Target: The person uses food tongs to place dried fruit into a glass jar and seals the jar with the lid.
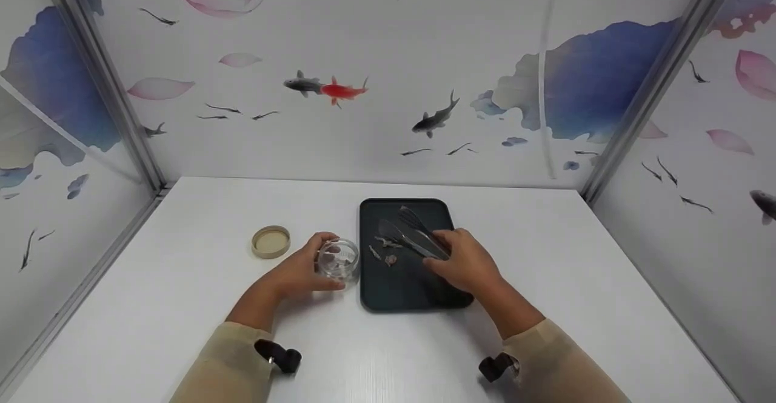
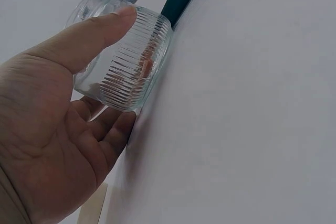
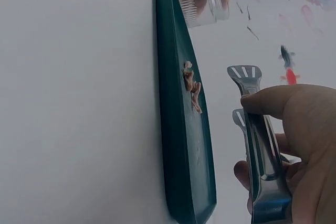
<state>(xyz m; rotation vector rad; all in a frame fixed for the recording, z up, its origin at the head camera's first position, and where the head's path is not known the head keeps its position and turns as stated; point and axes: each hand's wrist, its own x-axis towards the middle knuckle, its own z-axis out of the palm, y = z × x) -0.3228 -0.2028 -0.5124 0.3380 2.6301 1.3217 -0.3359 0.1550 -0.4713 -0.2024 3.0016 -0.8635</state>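
Thumb and fingers of our right hand (image 1: 464, 260) grip the tongs (image 3: 268, 182), whose 2 ends stand apart ahead of the fingertips, with no piece showing between them. Our left hand (image 1: 297, 273) curls round the jar (image 1: 339, 260), which has a brown piece (image 2: 146, 69) inside. We cannot tell whether its base touches the table (image 1: 376, 360).

Below the right fingers is the tray (image 1: 403, 297); its near side runs close by the left fingers. The dried bits (image 1: 390, 260) lie on it, between our 2 hands. Beyond the left fingers, away from the tray, sits the lid (image 1: 271, 242).

We judge that too light a squeeze could let a thin bit slip from the broad ends, while too hard a squeeze could crumble it, since the bits look brittle. If our left fingers loosen, or the tongs knock the rim, the smooth glass could tip and spill.
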